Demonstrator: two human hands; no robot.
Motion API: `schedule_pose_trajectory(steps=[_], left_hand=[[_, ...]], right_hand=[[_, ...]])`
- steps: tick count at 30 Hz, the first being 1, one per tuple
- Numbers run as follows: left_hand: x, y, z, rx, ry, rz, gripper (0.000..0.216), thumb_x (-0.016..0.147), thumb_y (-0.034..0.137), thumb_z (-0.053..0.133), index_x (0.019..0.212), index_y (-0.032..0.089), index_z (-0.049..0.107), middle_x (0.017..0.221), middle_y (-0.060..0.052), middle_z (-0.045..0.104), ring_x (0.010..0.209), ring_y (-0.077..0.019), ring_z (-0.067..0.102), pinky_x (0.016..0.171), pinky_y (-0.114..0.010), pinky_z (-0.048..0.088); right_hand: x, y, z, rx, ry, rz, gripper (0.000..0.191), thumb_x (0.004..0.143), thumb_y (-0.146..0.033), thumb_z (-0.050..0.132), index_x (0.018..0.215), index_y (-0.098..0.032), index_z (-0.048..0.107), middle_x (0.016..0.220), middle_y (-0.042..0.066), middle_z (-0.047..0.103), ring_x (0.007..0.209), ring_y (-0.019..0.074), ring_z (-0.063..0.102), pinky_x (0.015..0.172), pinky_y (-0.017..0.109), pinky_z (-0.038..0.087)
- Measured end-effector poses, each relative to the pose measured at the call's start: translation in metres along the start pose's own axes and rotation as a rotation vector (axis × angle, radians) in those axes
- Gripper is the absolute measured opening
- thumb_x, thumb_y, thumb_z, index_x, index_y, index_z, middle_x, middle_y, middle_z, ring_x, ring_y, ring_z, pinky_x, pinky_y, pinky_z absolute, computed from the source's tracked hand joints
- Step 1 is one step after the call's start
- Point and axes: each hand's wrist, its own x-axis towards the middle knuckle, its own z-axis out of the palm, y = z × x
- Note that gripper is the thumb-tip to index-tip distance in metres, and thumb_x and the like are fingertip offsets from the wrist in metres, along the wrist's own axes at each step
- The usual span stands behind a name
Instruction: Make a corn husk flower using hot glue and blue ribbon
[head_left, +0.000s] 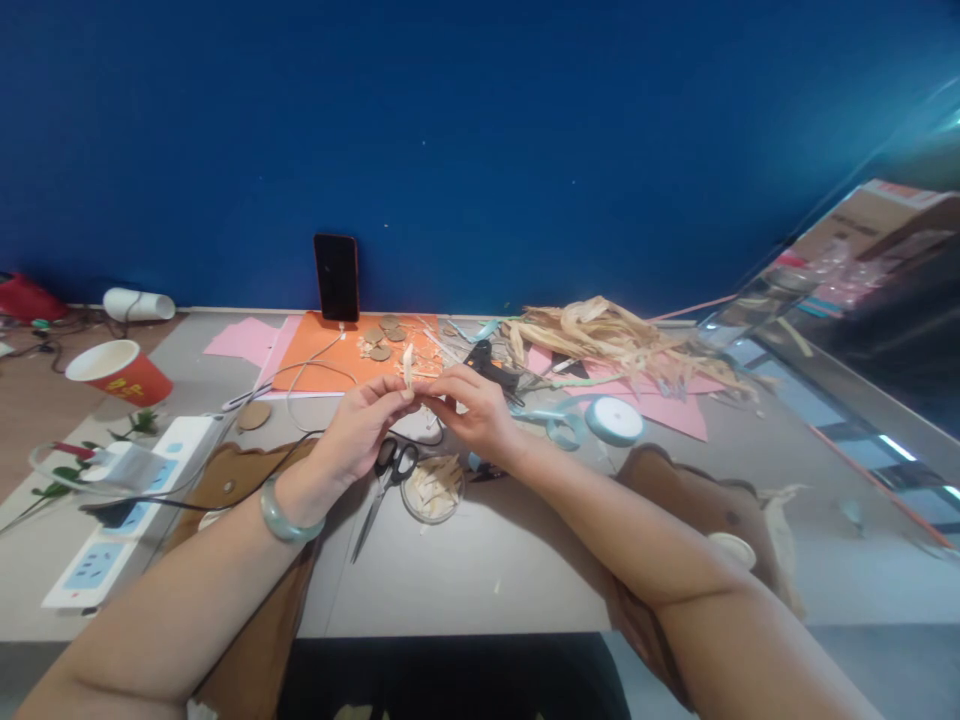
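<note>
Left hand (369, 422), right hand (477, 412) nearly closed, pinching pale strip (408, 366); we're likely shaping it; next needs steady hold.

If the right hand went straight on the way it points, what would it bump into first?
Probably the left hand, pinching a pale strip just ahead of the right hand; depth is unclear.

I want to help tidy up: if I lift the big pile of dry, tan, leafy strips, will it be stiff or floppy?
The pile of dry, tan, leafy strips would probably feel light, since they look thin and papery. It may flop, as loose ends trail over the pink paper sheets. Lifting some might drag others along, because they lie tangled.
</note>
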Motion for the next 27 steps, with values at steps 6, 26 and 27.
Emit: schedule_pose_trajectory(steps=[6,26,27], left_hand=[[0.000,0.001,0.001,-0.021,-0.003,-0.029,0.012,0.069,0.019,0.077,0.070,0.015,0.065,0.081,-0.003,0.074,0.081,-0.0131,0.066,0.087,-0.028,0.046],[-0.002,0.002,0.003,0.028,-0.004,-0.149,0.016,0.067,0.023,0.079,0.074,0.014,0.067,0.078,-0.004,0.073,0.074,-0.0141,0.067,0.076,-0.027,0.048],[-0.002,0.002,0.004,0.028,-0.013,-0.159,0.017,0.067,0.023,0.079,0.074,0.014,0.067,0.075,-0.004,0.073,0.074,-0.0147,0.068,0.075,-0.028,0.048]], right_hand=[[-0.001,0.001,0.000,-0.221,-0.037,-0.129,0.011,0.092,-0.019,0.053,0.089,-0.019,0.065,0.088,0.006,0.067,0.080,0.0156,0.060,0.073,0.030,0.046],[0.011,-0.005,-0.005,0.693,0.088,0.795,0.033,0.062,-0.039,0.082,0.067,-0.015,0.061,0.055,-0.002,0.062,0.040,0.0060,0.047,0.039,0.020,0.039],[0.011,-0.006,-0.004,0.696,0.097,0.796,0.032,0.061,-0.038,0.082,0.067,-0.014,0.061,0.057,-0.001,0.063,0.041,0.0056,0.047,0.039,0.019,0.038]])
